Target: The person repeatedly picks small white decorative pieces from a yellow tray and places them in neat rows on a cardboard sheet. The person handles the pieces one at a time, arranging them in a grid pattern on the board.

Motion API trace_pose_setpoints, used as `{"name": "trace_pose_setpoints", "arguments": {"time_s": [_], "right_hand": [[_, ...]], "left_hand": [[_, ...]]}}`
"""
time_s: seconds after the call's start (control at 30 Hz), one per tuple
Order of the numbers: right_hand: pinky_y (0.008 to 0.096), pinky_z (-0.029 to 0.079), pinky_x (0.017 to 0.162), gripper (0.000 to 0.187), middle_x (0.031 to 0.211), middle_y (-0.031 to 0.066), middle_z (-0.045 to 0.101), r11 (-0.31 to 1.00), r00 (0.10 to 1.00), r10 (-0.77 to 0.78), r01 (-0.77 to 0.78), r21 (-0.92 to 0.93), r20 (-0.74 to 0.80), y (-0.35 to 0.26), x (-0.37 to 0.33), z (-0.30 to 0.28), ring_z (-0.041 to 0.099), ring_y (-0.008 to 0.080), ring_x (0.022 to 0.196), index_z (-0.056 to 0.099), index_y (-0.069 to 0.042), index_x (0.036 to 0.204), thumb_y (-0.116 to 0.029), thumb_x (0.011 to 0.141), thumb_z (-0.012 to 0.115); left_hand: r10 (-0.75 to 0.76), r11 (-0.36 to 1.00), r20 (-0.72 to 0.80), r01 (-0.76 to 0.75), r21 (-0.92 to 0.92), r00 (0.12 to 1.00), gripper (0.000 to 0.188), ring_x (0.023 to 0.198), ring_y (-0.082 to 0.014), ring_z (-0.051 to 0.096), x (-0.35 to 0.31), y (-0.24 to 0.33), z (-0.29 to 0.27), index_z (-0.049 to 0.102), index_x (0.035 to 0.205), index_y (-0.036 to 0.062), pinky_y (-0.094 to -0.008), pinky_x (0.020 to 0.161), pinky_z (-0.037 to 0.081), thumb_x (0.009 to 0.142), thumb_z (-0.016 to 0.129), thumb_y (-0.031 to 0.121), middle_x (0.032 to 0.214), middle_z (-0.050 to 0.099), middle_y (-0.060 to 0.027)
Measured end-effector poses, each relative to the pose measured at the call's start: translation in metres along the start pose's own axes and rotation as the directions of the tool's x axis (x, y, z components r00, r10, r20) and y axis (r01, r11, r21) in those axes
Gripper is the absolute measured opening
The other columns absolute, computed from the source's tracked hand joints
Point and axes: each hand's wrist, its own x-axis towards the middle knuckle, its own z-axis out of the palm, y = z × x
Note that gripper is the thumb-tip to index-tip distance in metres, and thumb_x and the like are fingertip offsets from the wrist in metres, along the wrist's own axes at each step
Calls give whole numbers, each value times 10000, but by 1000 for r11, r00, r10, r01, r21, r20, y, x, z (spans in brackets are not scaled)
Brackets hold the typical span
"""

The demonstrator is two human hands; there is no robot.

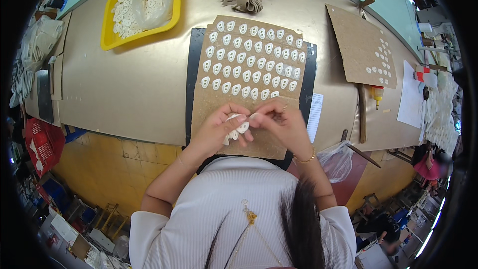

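Left hand [221, 123] grips several white pieces [243, 127]; right hand [285, 121] pinches a single piece [254, 117] above the cardboard [271, 142], where matching pieces [247, 76] lie in rows.

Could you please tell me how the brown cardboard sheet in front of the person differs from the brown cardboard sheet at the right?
The front brown cardboard sheet carries many white rounded pieces in long rows; the right brown cardboard sheet carries far fewer, grouped toward its right side. The front sheet lies over a black board; no such board shows around the right sheet. Both are brown and carry white pieces.
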Motion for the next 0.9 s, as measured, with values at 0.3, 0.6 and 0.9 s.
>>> {"name": "trace_pose_setpoints", "arguments": {"time_s": [0.3,0.6,0.9], "right_hand": [[201,488,633,146,831,26,645,977,947,68,-127,-171,-315,21,9,-51,582,66,682,644,21,956,-76,856,689],[311,465,644,195,862,103,550,763,895,-348,97,-640,-280,21,18,-41,568,217,726,664,-42,950,-73,768,726],[282,473,700,313,990,52,516,875,948,-313,267,-405,-52,-2,5,-26,552,156,788,651,-61,1044,-26,748,747]], "left_hand": [[-60,973,-25,53,-225,998,287,1016,-266,638,9,7,2,498,1206,-50,-326,849,558,988,469,134,1144,604,-201],[-81,983,-49,71,-170,996,313,1057,-277,623,6,10,5,487,1220,-56,-326,888,537,963,524,119,1149,597,-206],[-134,989,15,135,-68,991,183,592,-136,619,7,7,-1,575,1018,11,-238,479,488,953,568,182,799,653,-104]]}}
